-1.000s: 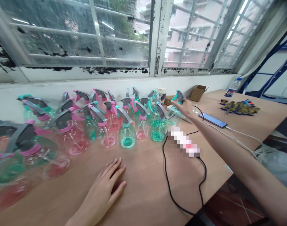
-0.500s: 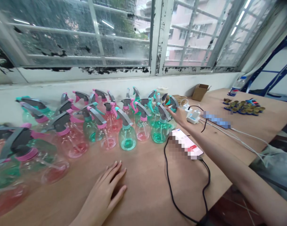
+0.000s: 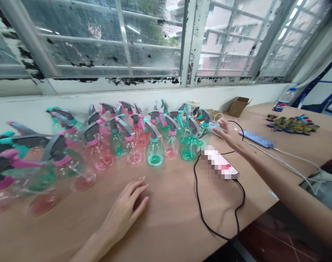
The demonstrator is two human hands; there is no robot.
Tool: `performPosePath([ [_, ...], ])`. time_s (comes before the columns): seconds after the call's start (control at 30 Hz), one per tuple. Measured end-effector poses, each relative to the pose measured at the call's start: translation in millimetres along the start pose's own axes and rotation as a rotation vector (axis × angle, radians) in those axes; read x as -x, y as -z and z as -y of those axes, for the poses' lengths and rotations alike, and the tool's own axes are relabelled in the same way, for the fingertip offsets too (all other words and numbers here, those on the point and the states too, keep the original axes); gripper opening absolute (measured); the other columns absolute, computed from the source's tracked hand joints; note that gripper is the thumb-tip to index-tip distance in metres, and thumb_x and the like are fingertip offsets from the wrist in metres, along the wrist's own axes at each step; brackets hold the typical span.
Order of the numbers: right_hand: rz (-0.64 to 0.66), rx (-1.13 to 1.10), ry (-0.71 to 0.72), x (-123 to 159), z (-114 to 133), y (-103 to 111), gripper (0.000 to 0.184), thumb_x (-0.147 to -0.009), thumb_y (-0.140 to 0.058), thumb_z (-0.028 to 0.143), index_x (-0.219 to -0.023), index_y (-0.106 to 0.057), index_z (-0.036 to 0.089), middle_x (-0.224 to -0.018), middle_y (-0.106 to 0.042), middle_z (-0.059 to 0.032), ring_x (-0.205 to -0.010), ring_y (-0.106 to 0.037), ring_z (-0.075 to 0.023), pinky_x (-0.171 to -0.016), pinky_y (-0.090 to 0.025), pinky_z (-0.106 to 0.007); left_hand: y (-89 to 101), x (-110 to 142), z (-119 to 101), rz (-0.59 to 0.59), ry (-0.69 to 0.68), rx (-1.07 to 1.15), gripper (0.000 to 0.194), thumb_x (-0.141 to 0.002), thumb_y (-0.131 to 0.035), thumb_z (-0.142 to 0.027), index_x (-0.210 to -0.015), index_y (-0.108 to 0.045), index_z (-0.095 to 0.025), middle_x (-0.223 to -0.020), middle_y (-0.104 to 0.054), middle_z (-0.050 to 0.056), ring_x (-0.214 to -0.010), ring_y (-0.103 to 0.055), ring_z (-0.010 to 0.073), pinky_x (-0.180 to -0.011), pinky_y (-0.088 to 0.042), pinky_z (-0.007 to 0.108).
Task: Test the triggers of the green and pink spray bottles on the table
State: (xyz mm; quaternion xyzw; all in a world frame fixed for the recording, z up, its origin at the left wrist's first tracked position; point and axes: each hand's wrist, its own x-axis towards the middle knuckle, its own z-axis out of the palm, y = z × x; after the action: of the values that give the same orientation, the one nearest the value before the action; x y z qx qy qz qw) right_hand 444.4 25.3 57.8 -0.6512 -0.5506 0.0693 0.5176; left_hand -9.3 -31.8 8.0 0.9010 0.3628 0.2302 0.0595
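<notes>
Table point(image 3: 166, 203) edge below right hand point(image 3: 226, 131); bottles point(image 3: 155, 151) crowd left.

We see many see-through spray bottles point(image 3: 155, 153), tinted green or pink, standing upright and crowded together on the desk point(image 3: 166, 207). Their bellies are rounded, their spray heads grey with teal or pink collars and triggers. Heads face various ways. We find the nearest ones at lower left, overlapping and partly blurred.
</notes>
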Motion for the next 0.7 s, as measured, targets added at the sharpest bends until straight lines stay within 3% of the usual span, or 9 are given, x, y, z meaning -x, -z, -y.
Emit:
performPosePath([
  [0.13, -0.055, -0.073, 0.014, 30, 18, 18, 0.068, -0.073, -0.064, 0.062, -0.125, -0.049, 0.021, -0.136, -0.053, -0.0198, -0.127, -0.051, -0.0343, -0.102, -0.042, -0.052, 23.1, 25, -1, -0.093, 0.050, 0.023, 0.027, -0.097, -0.044, -0.033, -0.118, -0.058, -0.026, -0.125, -0.060, 0.007, -0.115, -0.059, 0.0244, -0.096, -0.051, 0.042],
  [0.23, -0.064, -0.095, 0.038, 60, 38, 21, 0.036, -0.075, -0.067, 0.057, -0.092, -0.060, 0.026, -0.104, -0.069, -0.0150, -0.099, -0.067, -0.0327, -0.084, -0.053, -0.045, 47.2, 54, 7, -0.184, 0.150, 0.000, 0.024, -0.095, -0.046, -0.033, -0.116, -0.059, -0.029, -0.119, -0.063, 0.003, -0.109, -0.062, 0.0236, -0.095, -0.051, 0.041],
  [0.3, -0.057, -0.030, 0.046, 82, 53, 14, 0.027, -0.077, -0.066, 0.054, -0.077, -0.060, 0.028, -0.084, -0.070, -0.0106, -0.081, -0.069, -0.0304, -0.072, -0.053, -0.043, 65.5, 73, 16, -0.294, 0.263, -0.011, 0.022, -0.094, -0.047, -0.036, -0.110, -0.061, -0.030, -0.113, -0.065, 0.002, -0.104, -0.064, 0.0243, -0.092, -0.052, 0.041],
  [0.37, -0.006, -0.025, 0.074, 102, 70, 0, 0.027, -0.078, -0.064, 0.054, -0.072, -0.059, 0.028, -0.070, -0.067, -0.0075, -0.068, -0.067, -0.0287, -0.061, -0.050, -0.041, 85.4, 91, 24, -0.411, 0.414, -0.010, 0.023, -0.092, -0.048, -0.042, -0.102, -0.063, -0.029, -0.110, -0.066, 0.002, -0.098, -0.067, 0.0258, -0.083, -0.055, 0.040],
  [0.47, 0.129, 0.027, 0.247, 124, 97, -28, 0.030, -0.080, -0.060, 0.055, -0.067, -0.057, 0.028, -0.063, -0.062, -0.0035, -0.059, -0.061, -0.0244, -0.055, -0.046, -0.037, 116.6, 116, 37, -0.494, 0.743, -0.003, 0.033, -0.086, -0.050, -0.053, -0.101, -0.063, -0.027, -0.101, -0.069, 0.002, -0.083, -0.069, 0.0277, -0.062, -0.056, 0.036],
  [0.53, 0.244, 0.041, 0.354, 133, 115, -49, 0.029, -0.083, -0.059, 0.052, -0.068, -0.056, 0.027, -0.060, -0.059, -0.0015, -0.054, -0.057, -0.0207, -0.048, -0.043, -0.032, 135.6, 130, 48, -0.556, 0.951, 0.008, 0.038, -0.084, -0.053, -0.056, -0.104, -0.062, -0.025, -0.093, -0.070, 0.001, -0.078, -0.069, 0.0280, -0.063, -0.055, 0.038],
  [0.63, 0.398, 0.019, 0.454, 143, 141, -77, 0.026, -0.086, -0.057, 0.047, -0.069, -0.056, 0.027, -0.058, -0.057, 0.0000, -0.050, -0.054, -0.0171, -0.041, -0.038, -0.028, 157.1, 146, 68, -0.776, 0.993, 0.114, 0.040, -0.081, -0.061, -0.051, -0.106, -0.060, -0.020, -0.104, -0.067, 0.005, -0.087, -0.067, 0.0278, -0.081, -0.054, 0.044],
  [0.7, 0.456, -0.043, 0.525, 148, 155, -94, 0.027, -0.087, -0.056, 0.045, -0.068, -0.055, 0.027, -0.057, -0.055, 0.0008, -0.050, -0.052, -0.0161, -0.041, -0.039, -0.026, 166.5, 151, 80, -0.832, 0.954, 0.159, 0.044, -0.080, -0.061, -0.050, -0.109, -0.055, -0.017, -0.113, -0.064, 0.009, -0.099, -0.064, 0.0290, -0.085, -0.054, 0.044],
])
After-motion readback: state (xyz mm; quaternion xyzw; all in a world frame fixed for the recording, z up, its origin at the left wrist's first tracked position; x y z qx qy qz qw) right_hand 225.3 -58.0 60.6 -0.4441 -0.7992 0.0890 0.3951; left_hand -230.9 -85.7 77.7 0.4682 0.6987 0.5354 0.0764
